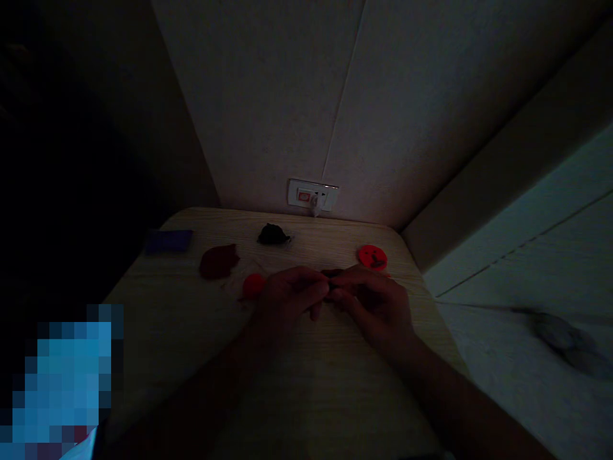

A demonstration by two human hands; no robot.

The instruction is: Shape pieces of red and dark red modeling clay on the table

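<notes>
Both hands meet over the wooden table, fingertips almost touching. My left hand (292,294) is closed in a pinch on a small dark piece (331,287), which looks like a bit of dark clay. From the other side my right hand (380,303) pinches the same piece; the dim light and the fingers hide most of it. Just left of my left hand is a bright red ball (253,286), partly covered by the hand. A flat red disc (372,257) with dark marks on it lies beyond my right hand.
Farther left lie a dark red flattened lump (218,261) and a purple packet (168,241). A black lump (272,234) rests on clear wrapping near the back edge. Behind the table (306,383) is a wall with a socket (313,195) and plug. A pale panel stands at right.
</notes>
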